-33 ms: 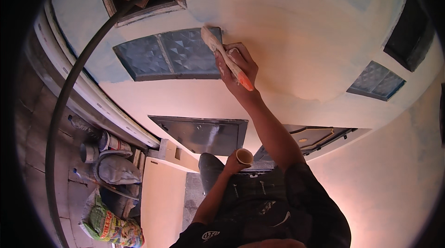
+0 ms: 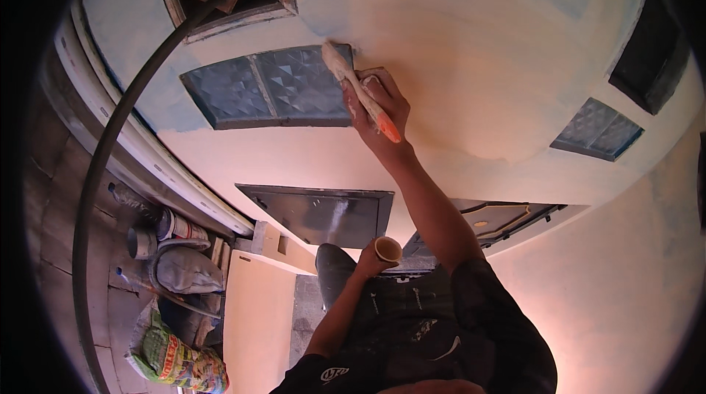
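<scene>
A paintbrush [image 2: 337,64] with a paint-smeared body and an orange handle end is gripped in my right hand [image 2: 392,103], my arm stretched up. Its bristles point up and left, at the upper right corner of a blue-grey patterned glass window [image 2: 298,81]. The wall [image 2: 471,77] around that window carries cream paint with bluish patches higher up. Lower down, close to my body, my left hand [image 2: 367,264] closes round a small cup [image 2: 388,250]. The cup's inside looks pale; how full it is I cannot tell.
A dark hose or cable [image 2: 99,151] arcs down the left from a wooden window frame [image 2: 287,8]. Containers, a grey bundle [image 2: 187,269] and a colourful sack [image 2: 173,357] lie lower left. A dark panel [image 2: 316,210] and a smaller window [image 2: 597,129] are set in the wall.
The brush tip has shifted very slightly right along the window corner. My left hand and the cup have stayed in place.
</scene>
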`<state>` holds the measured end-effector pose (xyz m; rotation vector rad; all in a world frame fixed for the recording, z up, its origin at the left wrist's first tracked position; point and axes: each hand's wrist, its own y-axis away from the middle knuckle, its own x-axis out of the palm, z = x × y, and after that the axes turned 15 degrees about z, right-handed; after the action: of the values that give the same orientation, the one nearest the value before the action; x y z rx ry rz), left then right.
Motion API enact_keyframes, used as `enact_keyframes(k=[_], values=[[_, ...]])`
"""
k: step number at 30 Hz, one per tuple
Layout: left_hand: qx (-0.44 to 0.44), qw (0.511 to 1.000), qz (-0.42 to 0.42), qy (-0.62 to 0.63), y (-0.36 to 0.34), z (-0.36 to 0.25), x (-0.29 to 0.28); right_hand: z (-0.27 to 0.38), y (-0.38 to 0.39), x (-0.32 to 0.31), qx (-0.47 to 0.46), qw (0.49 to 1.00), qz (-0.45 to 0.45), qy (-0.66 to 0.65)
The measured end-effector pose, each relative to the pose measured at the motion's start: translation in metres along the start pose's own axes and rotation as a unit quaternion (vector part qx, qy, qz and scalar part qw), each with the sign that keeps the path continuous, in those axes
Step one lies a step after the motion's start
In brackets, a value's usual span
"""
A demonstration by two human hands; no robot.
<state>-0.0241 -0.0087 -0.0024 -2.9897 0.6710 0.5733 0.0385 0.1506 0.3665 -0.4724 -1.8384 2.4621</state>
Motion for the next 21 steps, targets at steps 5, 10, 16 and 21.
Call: enact_keyframes(k=[5, 10, 16, 21], values=[[-0.014, 1.0, 0.006, -0.01, -0.002, 0.005, 0.006, -0.029, 0.023, -0.06, -0.007, 0.996, -0.012, 0.086], [-0.027, 0.999, 0.03, 0.002, -0.003, 0.005, 0.007, -0.061, 0.071, -0.2, 0.048, 0.952, -0.065, 0.294], [-0.027, 0.999, 0.043, 0.016, -0.008, 0.01, 0.013, -0.046, 0.108, -0.315, 0.146, 0.907, -0.19, 0.347], [-0.001, 0.998, 0.066, 0.018, -0.013, 0.014, 0.018, -0.043, 0.102, -0.294, 0.112, 0.884, -0.088, 0.446]])
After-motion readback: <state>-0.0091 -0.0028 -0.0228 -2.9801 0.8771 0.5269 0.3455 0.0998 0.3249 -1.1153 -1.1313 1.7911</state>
